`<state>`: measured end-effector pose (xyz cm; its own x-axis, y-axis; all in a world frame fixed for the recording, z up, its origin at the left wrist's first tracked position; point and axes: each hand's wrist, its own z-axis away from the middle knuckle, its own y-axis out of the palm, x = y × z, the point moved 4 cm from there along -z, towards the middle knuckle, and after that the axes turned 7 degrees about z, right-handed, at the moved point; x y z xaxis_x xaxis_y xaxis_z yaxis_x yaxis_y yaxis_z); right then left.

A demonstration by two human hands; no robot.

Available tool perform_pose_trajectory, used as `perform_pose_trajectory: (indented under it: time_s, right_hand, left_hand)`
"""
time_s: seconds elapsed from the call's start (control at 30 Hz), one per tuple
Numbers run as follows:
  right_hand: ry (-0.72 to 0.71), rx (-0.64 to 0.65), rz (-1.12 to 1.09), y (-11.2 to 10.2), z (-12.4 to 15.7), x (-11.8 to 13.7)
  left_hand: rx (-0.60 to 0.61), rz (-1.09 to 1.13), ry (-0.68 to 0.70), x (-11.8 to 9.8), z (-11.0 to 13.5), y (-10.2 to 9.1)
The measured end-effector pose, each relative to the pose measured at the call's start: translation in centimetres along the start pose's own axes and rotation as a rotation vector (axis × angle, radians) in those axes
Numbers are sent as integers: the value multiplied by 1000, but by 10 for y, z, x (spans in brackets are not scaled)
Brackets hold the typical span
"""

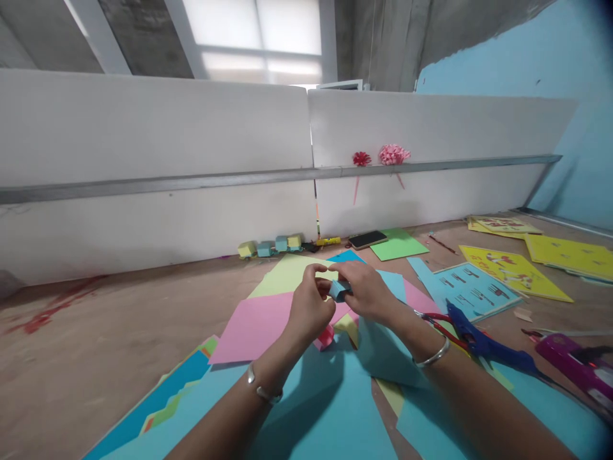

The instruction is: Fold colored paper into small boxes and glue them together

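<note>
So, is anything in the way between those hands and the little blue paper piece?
Nothing visible: the right hand holds the blue paper piece, and the left hand is close beside it, with no object showing between.

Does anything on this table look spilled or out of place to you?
Yes: a red smear marks the tabletop, well to the left of the left hand. It looks odd because the surface around it is brown. It may be spilled paint, but I can't tell.
</note>
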<state>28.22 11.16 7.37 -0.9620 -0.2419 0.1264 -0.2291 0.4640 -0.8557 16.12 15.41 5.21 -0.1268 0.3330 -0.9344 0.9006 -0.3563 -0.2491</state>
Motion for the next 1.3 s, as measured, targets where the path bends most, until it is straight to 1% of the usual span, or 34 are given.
perform_pose_trajectory:
  time_s: [0.07, 0.17, 0.3, 0.47, 0.6, 0.73, 0.8, 0.93, 1.03, 1.13, 1.3]
  right_hand:
    - [-27, 23, 13, 2, 0, 3]
    - [-48, 53, 31, 5, 1, 5]
    - [-42, 81, 46, 8, 1, 4]
    - [-26, 103, 66, 11, 2, 6]
    - [-19, 83, 103, 10, 3, 14]
    - [-53, 62, 119, 9, 4, 23]
    - [-70, 51, 111, 10, 4, 24]
    - [-71, 26, 84, 13, 5, 20]
    - [-60, 22, 55, 14, 5, 18]
    - [-47, 33, 30, 14, 5, 19]
    - [-24, 58, -18, 14, 5, 20]
  left_hand:
    - [11, 16, -50, 0, 0, 1]
    - [1, -16, -70, -2, 1, 0]
    - [2, -71, -89, -4, 4, 0]
    - [-4, -95, -154, -3, 5, 0]
    - [-16, -51, -225, 2, 5, -1]
    - [6, 37, -280, 3, 4, -4]
    - [0, 75, -284, 2, 1, -8]
    - [-85, 124, -252, -4, -7, -22]
    - [-107, 167, -243, -8, -11, -30]
    - [-112, 199, -245, -11, -11, -34]
    - [-104, 221, -251, -16, -8, -34]
